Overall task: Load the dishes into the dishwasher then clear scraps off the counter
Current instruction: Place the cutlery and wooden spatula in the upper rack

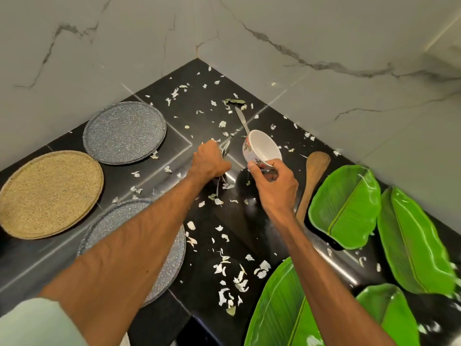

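Right hand (274,186) pinches the rim of a tilted floral bowl (262,148). Just left of this grip, left hand (209,163) grips metal cutlery (225,149). Wooden spatula (314,176) lies right of it, with scraps (239,283) scattered around on the counter (249,228).

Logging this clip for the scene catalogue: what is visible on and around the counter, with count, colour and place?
bowl: one, white with flower print, tilted, counter centre
cutlery: count unclear, metal, in the left fist
loose utensil: one, metal, behind the bowl
wooden spatula: one, brown, right of the bowl
leaf-shaped plates: four, green, right side
speckled plates: two, grey, left side
tan plate: one, far left
scraps: many, mostly white, scattered over the counter
counter: one, black, set in a corner
walls: two, pale veined marble, behind
left hand: grips the cutlery
right hand: holds the bowl
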Available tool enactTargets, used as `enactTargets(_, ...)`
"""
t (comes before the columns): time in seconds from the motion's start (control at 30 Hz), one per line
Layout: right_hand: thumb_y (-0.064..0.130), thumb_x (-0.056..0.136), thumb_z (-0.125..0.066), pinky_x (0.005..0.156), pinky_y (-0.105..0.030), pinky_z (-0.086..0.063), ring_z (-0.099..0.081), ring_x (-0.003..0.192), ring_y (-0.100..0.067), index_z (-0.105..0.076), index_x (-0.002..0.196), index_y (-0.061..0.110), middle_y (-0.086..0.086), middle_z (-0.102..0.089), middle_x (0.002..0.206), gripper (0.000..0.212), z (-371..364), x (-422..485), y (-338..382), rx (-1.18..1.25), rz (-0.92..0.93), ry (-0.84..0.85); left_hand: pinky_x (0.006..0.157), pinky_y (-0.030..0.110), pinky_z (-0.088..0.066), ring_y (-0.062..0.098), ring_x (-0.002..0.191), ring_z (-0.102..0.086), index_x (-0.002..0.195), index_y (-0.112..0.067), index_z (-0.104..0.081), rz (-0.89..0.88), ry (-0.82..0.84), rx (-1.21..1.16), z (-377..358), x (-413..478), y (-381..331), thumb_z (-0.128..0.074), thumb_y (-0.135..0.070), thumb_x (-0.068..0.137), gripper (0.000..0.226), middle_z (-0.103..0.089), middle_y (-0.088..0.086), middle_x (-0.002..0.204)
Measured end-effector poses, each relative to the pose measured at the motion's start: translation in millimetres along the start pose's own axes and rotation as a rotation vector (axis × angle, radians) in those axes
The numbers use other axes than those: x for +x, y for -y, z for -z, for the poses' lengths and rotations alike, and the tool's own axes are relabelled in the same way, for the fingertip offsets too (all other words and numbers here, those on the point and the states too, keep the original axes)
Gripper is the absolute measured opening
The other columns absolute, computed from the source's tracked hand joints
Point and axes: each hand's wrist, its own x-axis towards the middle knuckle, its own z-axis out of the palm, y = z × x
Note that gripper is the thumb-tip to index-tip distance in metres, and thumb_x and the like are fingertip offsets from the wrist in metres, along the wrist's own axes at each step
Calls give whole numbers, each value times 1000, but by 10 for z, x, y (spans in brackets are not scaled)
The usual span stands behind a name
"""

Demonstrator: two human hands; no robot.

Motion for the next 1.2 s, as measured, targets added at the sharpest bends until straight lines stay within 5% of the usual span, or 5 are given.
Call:
enactTargets(0.27,47,86,-77,63,-6,-45,-69,77,0,-73,95,21,10,-74,86,27,156,-481,158,-19,-12,-29,55,39,-58,15,47,-44,62,10,-61,-147,-132,-61,230,-432,365,-67,-2,72,17,-49,7,49)
enactTargets(0.43,49,84,-78,70,-21,-55,-68,78,-1,-71,93,21,10,-73,86,30,394,-1048,300,-58,-53,-86,51,17,-41,12,46,-39,60,3,-66,-294,-196,-156,461,-1061,484,-71,-13,80,26,-53,4,47)
enactTargets(0.53,48,84,-78,63,-11,-47,-66,76,-1,-71,94,19,8,-72,86,31,564,-1489,468,-79,-68,-133,47,6,-42,8,51,-57,73,-7,-77,-367,-139,-229,665,-1603,501,-74,-18,86,17,-69,2,61)
enactTargets(0.8,61,79,-75,75,-39,-58,-71,80,-11,-72,90,20,8,-75,85,43,1332,-2901,584,-53,-166,-326,54,16,-48,3,55,-63,80,-8,-77,-552,268,-470,793,-3106,363,-71,-21,93,19,-72,-4,64)
enactTargets(1.2,62,67,-86,50,-25,-44,-51,51,-4,-61,66,16,6,-60,57,52,3050,-5413,76,227,-621,-829,66,36,-47,18,65,-57,83,-13,-76,-855,877,-242,-933,-5188,-522,-73,-31,90,19,-71,22,77)
